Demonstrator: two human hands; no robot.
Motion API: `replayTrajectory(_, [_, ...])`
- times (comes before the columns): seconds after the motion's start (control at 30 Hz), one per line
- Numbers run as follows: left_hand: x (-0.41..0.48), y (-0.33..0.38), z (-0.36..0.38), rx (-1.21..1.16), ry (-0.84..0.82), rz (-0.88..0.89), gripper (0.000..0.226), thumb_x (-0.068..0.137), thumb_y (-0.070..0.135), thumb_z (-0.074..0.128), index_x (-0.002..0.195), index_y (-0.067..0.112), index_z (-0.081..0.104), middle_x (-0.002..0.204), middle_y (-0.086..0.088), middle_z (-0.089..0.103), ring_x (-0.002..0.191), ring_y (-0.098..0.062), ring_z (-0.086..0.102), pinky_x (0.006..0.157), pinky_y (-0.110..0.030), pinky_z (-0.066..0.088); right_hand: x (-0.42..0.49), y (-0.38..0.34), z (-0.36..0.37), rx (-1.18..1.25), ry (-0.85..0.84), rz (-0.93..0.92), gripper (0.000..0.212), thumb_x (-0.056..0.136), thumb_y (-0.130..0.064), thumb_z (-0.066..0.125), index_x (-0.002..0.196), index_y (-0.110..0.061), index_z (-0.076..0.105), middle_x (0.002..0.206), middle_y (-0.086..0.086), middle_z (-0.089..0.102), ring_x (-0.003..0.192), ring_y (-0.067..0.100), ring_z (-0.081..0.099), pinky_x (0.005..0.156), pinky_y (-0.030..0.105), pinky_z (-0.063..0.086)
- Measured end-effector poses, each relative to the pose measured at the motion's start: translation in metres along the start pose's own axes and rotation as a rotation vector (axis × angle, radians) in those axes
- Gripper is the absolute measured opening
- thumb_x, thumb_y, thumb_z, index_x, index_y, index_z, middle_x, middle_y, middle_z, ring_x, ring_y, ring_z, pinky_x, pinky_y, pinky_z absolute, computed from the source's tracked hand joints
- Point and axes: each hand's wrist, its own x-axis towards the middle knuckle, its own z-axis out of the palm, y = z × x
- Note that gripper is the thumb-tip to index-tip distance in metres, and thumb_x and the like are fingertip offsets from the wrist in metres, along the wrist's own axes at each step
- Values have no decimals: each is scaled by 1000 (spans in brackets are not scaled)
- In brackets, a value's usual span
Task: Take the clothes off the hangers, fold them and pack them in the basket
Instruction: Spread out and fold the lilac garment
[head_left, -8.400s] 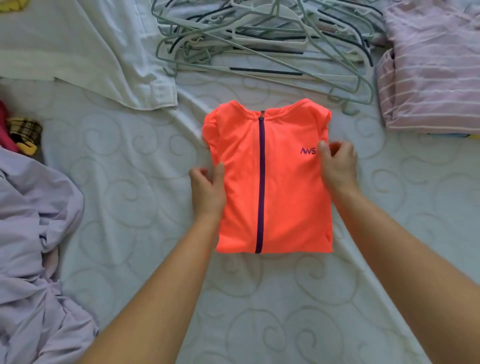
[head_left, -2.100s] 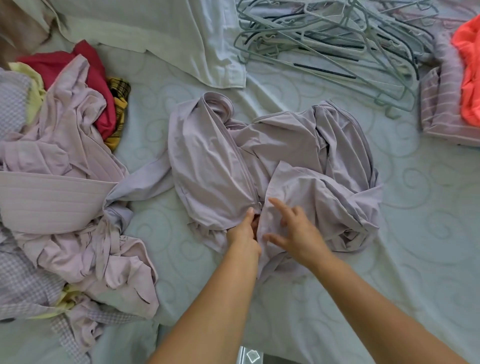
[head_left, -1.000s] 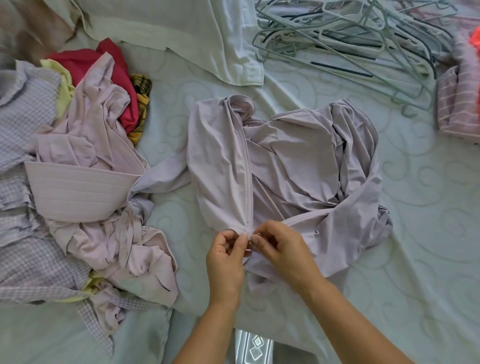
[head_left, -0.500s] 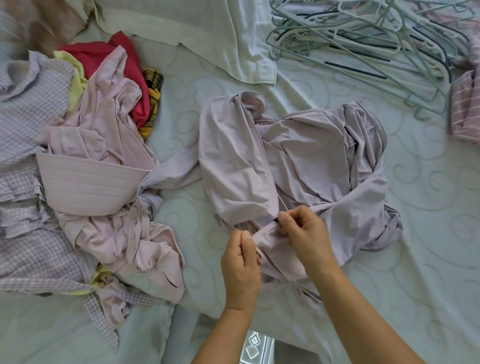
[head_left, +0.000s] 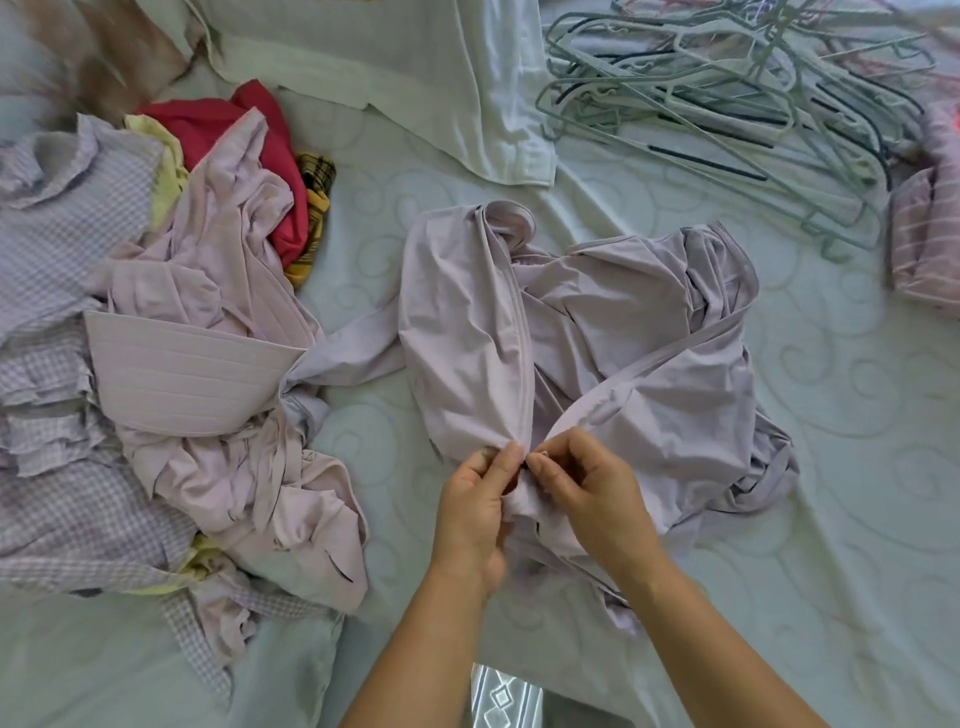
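Note:
A crumpled lilac jacket (head_left: 613, 332) lies open in the middle of the pale quilted bed (head_left: 841, 467). My left hand (head_left: 475, 504) pinches the bottom of its left front edge. My right hand (head_left: 587, 488) pinches the bottom of the right front edge, right beside the left hand, where the two edges meet. What is between the fingertips is too small to make out. No basket is in view.
A heap of unfolded clothes (head_left: 171, 364), lilac, checked, red and yellow, covers the left side. A white garment (head_left: 415, 78) lies at the top. A pile of bare hangers (head_left: 727, 98) sits top right. A folded striped pink garment (head_left: 930, 244) is at the right edge.
Both hands have come together at the jacket's bottom front edges, the right hand moving down to meet the left. The orange jacket folded earlier is out of view.

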Motion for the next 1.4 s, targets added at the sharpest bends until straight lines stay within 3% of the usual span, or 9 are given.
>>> replayTrajectory(0.1, [4, 3, -1, 60, -8, -7, 9, 86, 9, 60, 78, 6, 64, 69, -6, 69, 61, -13, 66, 53, -20, 52, -2, 8, -4, -93, -12, -155, 6, 84, -34, 54, 83, -37, 59, 85, -14, 58, 79, 5, 56, 71, 16, 43])
replayTrajectory(0.2, [7, 6, -6, 133, -8, 15, 9, 86, 7, 60, 79, 5, 65, 71, -6, 70, 65, -14, 65, 60, -22, 55, 7, 14, -14, -108, -57, -132, 22, 84, -40, 43, 100, -37, 58, 111, -22, 47, 85, 1, 52, 74, 13, 42])
replayTrajectory(0.33, [8, 2, -10, 297, 36, 86, 19, 88, 13, 60, 69, 8, 60, 69, -10, 62, 66, -19, 56, 58, -27, 48, 28, 19, -20, -374, -344, -107, 14, 94, -24, 53, 88, -14, 61, 78, -15, 48, 69, 4, 46, 66, 18, 34])
replayTrajectory(0.53, [-1, 0, -12, 358, -3, 65, 18, 91, 9, 54, 75, 7, 62, 59, -4, 61, 48, -9, 51, 50, -18, 44, 46, 29, -38, -365, 56, -99, 14, 92, -18, 57, 80, -11, 53, 72, -12, 41, 68, 12, 40, 62, 12, 33])
replayTrajectory(0.73, [-3, -1, -9, 317, -17, 47, 18, 93, 9, 52, 78, 7, 62, 58, -4, 64, 45, -7, 53, 50, -18, 47, 51, 21, -43, -400, -61, -75, 5, 91, -20, 57, 92, -14, 57, 86, -10, 45, 69, 2, 45, 67, 22, 33])
replayTrajectory(0.83, [-2, 0, -10, 331, 0, 77, 18, 93, 12, 52, 78, 8, 62, 58, -3, 64, 50, -10, 54, 53, -19, 47, 36, 15, -42, -302, -108, -193, 26, 82, -33, 64, 105, -22, 60, 107, -7, 45, 77, 4, 50, 71, 13, 39])
replayTrajectory(0.93, [-4, -2, -6, 378, 16, 144, 20, 93, 13, 52, 78, 5, 63, 61, -5, 62, 52, -10, 53, 51, -19, 47, 13, 12, -25, -224, -191, -230, 17, 75, -35, 70, 87, -26, 61, 86, -10, 50, 73, 3, 48, 68, 9, 38])
replayTrajectory(1.03, [-6, -6, -5, 419, 21, 188, 21, 93, 13, 52, 78, 3, 63, 63, -7, 62, 55, -12, 55, 51, -20, 46, 4, 15, -16, -190, -51, -199, 16, 77, -16, 74, 75, -23, 59, 76, -12, 49, 70, 1, 49, 65, 8, 38])
replayTrajectory(1.4, [-13, -6, -3, 528, -85, 257, 26, 96, 14, 47, 72, 8, 54, 58, 6, 53, 54, -5, 46, 51, -17, 40, -1, 12, -8, -188, 111, -133, 12, 83, -17, 62, 75, -19, 54, 74, -13, 49, 74, 4, 47, 67, 12, 37])
